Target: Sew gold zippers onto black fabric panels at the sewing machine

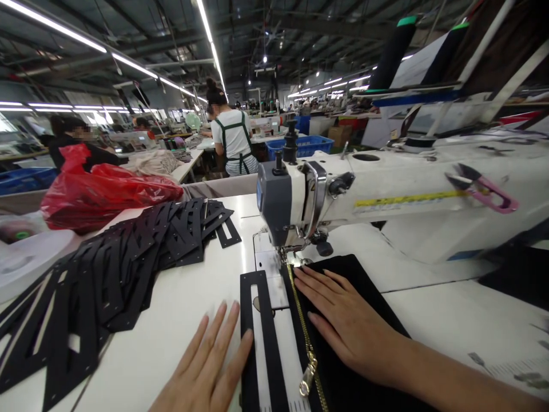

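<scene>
My left hand (pixel 214 360) lies flat with fingers stretched, its thumb at the left edge of a black slotted frame piece (pixel 247 320) on the white sewing table. My right hand (pixel 343 315) rests, fingers extended, on black fabric (pixel 355 274). Along that fabric's left edge runs a gold-toothed zipper (pixel 300 312) with a metal zipper pull (pixel 307 375) near the bottom. The zipper's upper end lies close to the presser foot of the sewing machine (pixel 278 194). A strip of bare table separates the frame piece from the zipper.
A spread pile of black slotted pieces (pixel 141 246) covers the left side. Behind it sits a red plastic bag (pixel 103 189). Pink-handled scissors (pixel 484 189) and a yellow tape measure (pixel 407 198) are on the machine arm. Another person (pixel 234 134) works farther back, near a blue crate (pixel 300 147).
</scene>
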Demonstrator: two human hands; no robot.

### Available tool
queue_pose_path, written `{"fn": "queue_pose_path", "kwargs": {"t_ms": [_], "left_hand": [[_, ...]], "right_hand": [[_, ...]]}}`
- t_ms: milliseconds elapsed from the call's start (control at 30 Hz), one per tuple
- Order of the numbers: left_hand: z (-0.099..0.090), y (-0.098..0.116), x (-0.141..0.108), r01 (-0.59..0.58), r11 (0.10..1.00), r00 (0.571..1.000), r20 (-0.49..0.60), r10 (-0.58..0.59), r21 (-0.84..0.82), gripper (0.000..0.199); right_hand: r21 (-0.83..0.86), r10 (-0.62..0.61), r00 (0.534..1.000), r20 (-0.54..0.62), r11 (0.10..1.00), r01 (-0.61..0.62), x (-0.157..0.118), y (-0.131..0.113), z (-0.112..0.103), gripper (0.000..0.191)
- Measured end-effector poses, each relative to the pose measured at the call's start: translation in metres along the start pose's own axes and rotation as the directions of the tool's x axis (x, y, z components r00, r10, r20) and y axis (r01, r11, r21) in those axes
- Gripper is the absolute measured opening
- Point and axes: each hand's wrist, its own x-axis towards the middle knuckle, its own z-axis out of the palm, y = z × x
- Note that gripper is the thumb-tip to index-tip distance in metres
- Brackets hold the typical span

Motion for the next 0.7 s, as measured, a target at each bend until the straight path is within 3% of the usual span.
{"fn": "queue_pose_path", "kwargs": {"t_ms": [133,300,433,533,700], "left_hand": [[-0.004,-0.010,0.015,0.010,0.987,0.991,0.130,0.010,-0.158,0.065],[0.013,0.004,0.005,-0.037,0.977,0.998,-0.052,0.027,-0.210,0.057],[0.018,0.011,0.008,0.143,0.958,0.986,-0.043,-0.158,-0.248,0.038],[0.016,-0.002,0.022,0.182,0.956,0.978,-0.059,-0.201,-0.232,0.028],[0.010,-0.024,0.051,0.154,0.947,0.950,-0.219,-0.220,-0.283,0.019]], "right_hand": [[-0.020,-0.015,1.000,-0.005,1.000,0.015,0.000,0.000,0.000,0.050],[-0.023,-0.014,1.000,0.001,1.000,0.014,-0.002,-0.004,-0.002,0.052],[-0.004,-0.014,1.000,-0.019,1.000,0.014,-0.005,-0.006,0.000,0.051],[0.011,-0.012,1.000,-0.025,1.000,0.012,-0.005,-0.006,0.001,0.050],[0.030,-0.016,1.000,0.012,0.999,0.015,-0.004,-0.006,-0.002,0.050]]}}
